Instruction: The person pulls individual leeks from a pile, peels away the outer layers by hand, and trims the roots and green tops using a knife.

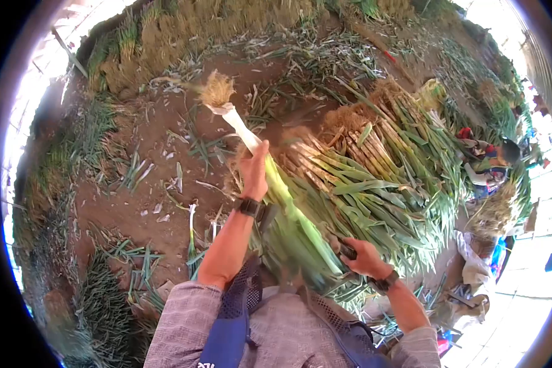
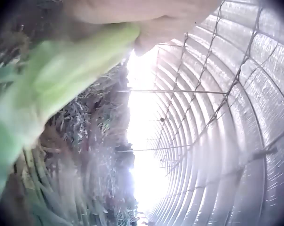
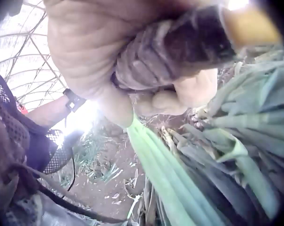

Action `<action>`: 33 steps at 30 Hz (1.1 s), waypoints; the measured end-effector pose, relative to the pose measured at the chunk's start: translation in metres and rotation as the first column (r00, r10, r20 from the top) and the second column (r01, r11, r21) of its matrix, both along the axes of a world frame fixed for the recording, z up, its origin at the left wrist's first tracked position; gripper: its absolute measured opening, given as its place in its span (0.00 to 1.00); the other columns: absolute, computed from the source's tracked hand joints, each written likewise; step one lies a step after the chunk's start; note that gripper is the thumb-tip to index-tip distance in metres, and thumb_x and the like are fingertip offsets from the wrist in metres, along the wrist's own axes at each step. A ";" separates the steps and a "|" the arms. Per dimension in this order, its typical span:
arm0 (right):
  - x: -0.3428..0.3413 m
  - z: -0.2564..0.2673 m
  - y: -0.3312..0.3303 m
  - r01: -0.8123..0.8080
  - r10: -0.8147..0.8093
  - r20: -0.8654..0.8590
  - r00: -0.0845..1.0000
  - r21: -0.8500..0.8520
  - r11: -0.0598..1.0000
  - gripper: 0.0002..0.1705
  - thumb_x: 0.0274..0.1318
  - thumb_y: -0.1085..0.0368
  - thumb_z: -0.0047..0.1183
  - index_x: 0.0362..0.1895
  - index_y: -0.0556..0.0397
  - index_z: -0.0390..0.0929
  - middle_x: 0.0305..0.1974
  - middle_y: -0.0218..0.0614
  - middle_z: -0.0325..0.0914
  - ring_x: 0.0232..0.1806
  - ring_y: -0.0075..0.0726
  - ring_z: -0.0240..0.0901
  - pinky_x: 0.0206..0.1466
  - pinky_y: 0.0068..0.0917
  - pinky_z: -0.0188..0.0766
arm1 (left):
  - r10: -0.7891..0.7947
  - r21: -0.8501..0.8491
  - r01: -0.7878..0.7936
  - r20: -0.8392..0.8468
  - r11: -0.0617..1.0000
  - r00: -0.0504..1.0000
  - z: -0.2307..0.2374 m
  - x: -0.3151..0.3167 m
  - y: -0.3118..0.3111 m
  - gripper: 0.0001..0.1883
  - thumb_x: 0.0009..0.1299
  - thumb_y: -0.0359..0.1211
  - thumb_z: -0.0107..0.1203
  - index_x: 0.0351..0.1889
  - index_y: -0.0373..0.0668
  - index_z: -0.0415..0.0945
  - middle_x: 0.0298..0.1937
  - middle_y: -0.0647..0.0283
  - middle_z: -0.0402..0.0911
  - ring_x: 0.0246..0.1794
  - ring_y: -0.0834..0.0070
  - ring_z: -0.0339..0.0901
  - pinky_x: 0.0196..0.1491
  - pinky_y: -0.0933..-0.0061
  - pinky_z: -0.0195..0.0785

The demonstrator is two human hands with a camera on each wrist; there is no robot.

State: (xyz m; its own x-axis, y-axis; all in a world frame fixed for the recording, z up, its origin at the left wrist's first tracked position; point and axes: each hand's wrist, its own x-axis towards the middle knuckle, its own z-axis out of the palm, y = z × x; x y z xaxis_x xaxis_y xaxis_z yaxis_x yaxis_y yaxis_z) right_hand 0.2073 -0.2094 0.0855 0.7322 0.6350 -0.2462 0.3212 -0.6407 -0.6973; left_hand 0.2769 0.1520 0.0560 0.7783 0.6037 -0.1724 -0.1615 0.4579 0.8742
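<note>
My left hand [image 1: 254,173] grips a leek [image 1: 244,132] around its shank, with the pale stem and bushy roots pointing up and away. Its green leaves slant down toward my right hand [image 1: 369,260]. That hand curls round a tool's dark ridged handle [image 3: 156,54]; its working end is hidden or out of the picture. In the right wrist view a leek leaf [image 3: 163,169] runs right up to the edge of the hand. The left wrist view shows the blurred green part of the leek [image 2: 66,77] below the fingers.
Bundled leeks [image 1: 374,153] lie in a heap to the front right, roots outward. Loose leaves and trimmings [image 1: 184,175] litter the brown soil. More leeks [image 1: 110,294] are stacked along the left. Another person [image 1: 494,161] is at the far right, under the arched cover [image 2: 236,117].
</note>
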 end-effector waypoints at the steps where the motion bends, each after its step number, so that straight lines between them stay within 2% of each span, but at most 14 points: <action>1: -0.008 -0.008 -0.011 0.039 -0.039 0.014 0.999 0.006 0.999 0.20 0.47 0.60 0.60 0.47 0.46 0.78 0.33 0.48 0.80 0.36 0.58 0.77 0.39 0.43 0.73 | 0.006 0.178 -0.015 0.049 0.984 0.999 0.022 -0.008 -0.012 0.13 0.66 0.36 0.63 0.43 0.40 0.77 0.36 0.70 0.77 0.32 0.83 0.69 0.36 0.76 0.64; 2: -0.010 -0.018 -0.019 0.049 -0.049 0.019 0.999 0.025 0.998 0.20 0.47 0.60 0.60 0.47 0.46 0.78 0.33 0.48 0.80 0.36 0.58 0.77 0.39 0.43 0.73 | 0.000 0.349 -0.035 0.100 0.936 0.995 0.039 -0.016 -0.024 0.14 0.67 0.36 0.63 0.45 0.40 0.77 0.38 0.69 0.77 0.35 0.82 0.71 0.38 0.75 0.67; 3: -0.014 -0.028 -0.026 0.101 -0.106 0.066 0.992 0.065 0.993 0.21 0.46 0.60 0.60 0.48 0.45 0.78 0.34 0.47 0.80 0.36 0.58 0.77 0.39 0.44 0.73 | 0.110 0.660 -0.095 0.019 0.745 0.994 -0.031 -0.016 -0.019 0.18 0.68 0.37 0.61 0.53 0.39 0.75 0.46 0.67 0.78 0.44 0.78 0.74 0.46 0.72 0.71; 4: -0.021 -0.034 -0.032 0.156 -0.167 0.108 0.980 0.106 0.982 0.22 0.45 0.60 0.61 0.48 0.45 0.78 0.34 0.47 0.80 0.37 0.58 0.77 0.39 0.44 0.74 | -0.266 -0.016 0.266 -0.088 0.964 0.960 -0.002 -0.029 -0.036 0.23 0.69 0.36 0.58 0.60 0.38 0.71 0.53 0.65 0.76 0.52 0.73 0.74 0.54 0.64 0.71; 6: -0.027 -0.034 -0.040 0.169 -0.180 0.120 0.976 0.098 0.981 0.22 0.44 0.60 0.60 0.48 0.45 0.78 0.33 0.46 0.80 0.37 0.57 0.77 0.39 0.45 0.73 | -0.494 0.025 0.517 -0.258 0.856 0.831 0.001 -0.040 -0.048 0.15 0.69 0.32 0.58 0.53 0.40 0.74 0.49 0.65 0.78 0.46 0.78 0.75 0.48 0.71 0.72; 8: -0.031 -0.033 -0.049 0.057 -0.059 0.080 0.995 0.020 0.998 0.25 0.45 0.62 0.62 0.51 0.48 0.76 0.35 0.48 0.80 0.38 0.56 0.78 0.41 0.43 0.74 | -0.428 0.124 0.471 -0.268 0.873 0.863 -0.001 -0.039 -0.059 0.14 0.69 0.32 0.59 0.51 0.39 0.75 0.47 0.65 0.79 0.43 0.78 0.76 0.44 0.72 0.72; 12: -0.037 -0.031 -0.061 0.025 -0.045 0.177 0.983 0.112 0.993 0.23 0.44 0.64 0.62 0.49 0.52 0.76 0.36 0.47 0.80 0.39 0.56 0.78 0.41 0.42 0.75 | -0.226 0.418 0.298 -0.214 0.858 0.950 0.019 -0.032 -0.070 0.11 0.68 0.31 0.60 0.45 0.36 0.77 0.41 0.66 0.81 0.36 0.77 0.77 0.38 0.72 0.72; 14: -0.038 -0.030 -0.061 0.000 -0.022 0.172 0.985 0.128 0.992 0.24 0.44 0.65 0.62 0.49 0.54 0.76 0.38 0.47 0.80 0.39 0.55 0.78 0.42 0.41 0.75 | -0.201 0.409 0.293 -0.254 0.864 0.946 0.016 -0.028 -0.063 0.12 0.67 0.30 0.61 0.46 0.36 0.77 0.41 0.65 0.81 0.36 0.77 0.77 0.39 0.72 0.71; 16: -0.037 -0.030 -0.060 0.051 -0.110 0.244 0.964 0.237 0.970 0.14 0.47 0.64 0.55 0.41 0.47 0.77 0.31 0.42 0.78 0.35 0.55 0.76 0.36 0.44 0.71 | -0.134 0.255 0.166 -0.139 0.953 0.981 0.028 -0.025 -0.068 0.11 0.67 0.30 0.62 0.45 0.37 0.77 0.41 0.65 0.81 0.37 0.77 0.78 0.39 0.71 0.72; 18: -0.033 -0.034 -0.061 0.057 -0.129 0.263 0.956 0.263 0.963 0.13 0.47 0.64 0.55 0.41 0.47 0.77 0.31 0.42 0.78 0.35 0.55 0.76 0.36 0.45 0.72 | -0.206 0.249 0.227 -0.105 0.942 0.973 0.040 -0.032 -0.068 0.11 0.68 0.31 0.62 0.45 0.38 0.77 0.41 0.63 0.81 0.38 0.75 0.79 0.41 0.69 0.74; 20: -0.033 -0.041 -0.063 0.007 -0.089 0.284 0.955 0.278 0.960 0.15 0.47 0.62 0.57 0.42 0.48 0.77 0.33 0.42 0.79 0.36 0.55 0.76 0.37 0.44 0.72 | -0.335 0.018 0.334 0.032 0.942 0.942 0.050 -0.036 -0.072 0.10 0.69 0.32 0.60 0.45 0.39 0.77 0.42 0.62 0.82 0.39 0.72 0.80 0.44 0.67 0.75; 24: -0.036 -0.045 -0.070 0.111 -0.168 0.196 0.966 0.273 0.956 0.17 0.47 0.62 0.58 0.44 0.48 0.77 0.35 0.42 0.80 0.37 0.54 0.77 0.38 0.43 0.73 | -0.515 -0.011 0.517 0.071 0.856 0.854 0.069 -0.045 -0.077 0.11 0.73 0.30 0.53 0.52 0.40 0.75 0.50 0.61 0.81 0.50 0.67 0.78 0.54 0.59 0.72; 26: -0.037 -0.042 -0.071 0.085 -0.154 0.211 0.965 0.301 0.950 0.25 0.45 0.63 0.63 0.51 0.54 0.77 0.40 0.47 0.81 0.40 0.55 0.78 0.43 0.39 0.76 | -0.553 0.051 0.550 0.054 0.833 0.832 0.073 -0.051 -0.082 0.13 0.74 0.31 0.52 0.55 0.39 0.74 0.52 0.60 0.80 0.54 0.67 0.76 0.56 0.58 0.70; 33: -0.021 -0.022 -0.053 0.137 -0.281 0.267 0.922 0.454 0.880 0.24 0.46 0.63 0.61 0.50 0.52 0.77 0.43 0.46 0.81 0.43 0.53 0.79 0.45 0.40 0.76 | -0.514 0.205 0.522 -0.095 0.828 0.852 0.075 -0.053 -0.102 0.19 0.73 0.37 0.55 0.61 0.44 0.72 0.56 0.60 0.79 0.54 0.70 0.77 0.54 0.63 0.73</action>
